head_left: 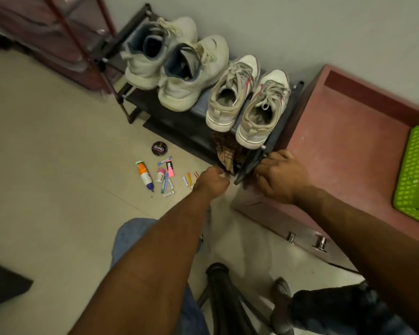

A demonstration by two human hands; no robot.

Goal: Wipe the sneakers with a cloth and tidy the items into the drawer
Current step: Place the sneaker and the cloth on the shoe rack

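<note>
Two pairs of pale sneakers stand on a low black shoe rack [286, 117]: an off-white pair [179, 68] at the left and a beige pair with red stripes [249, 102] at the right. A checked brown cloth [224, 151] hangs from the rack's lower shelf. My left hand [212, 181] is curled at the cloth's lower edge and seems to pinch it. My right hand [276, 177] grips the rack's right front post. Small items lie scattered on the floor [167, 176], among them a bottle [144, 175] and a round black tin [159, 148].
A reddish cabinet [336, 146] with a metal-handled drawer front [305, 239] stands right of the rack. A green plastic basket [416, 170] sits on its top. A dark red rack [65, 37] is at the back left. A black stool [225, 298] is near my legs.
</note>
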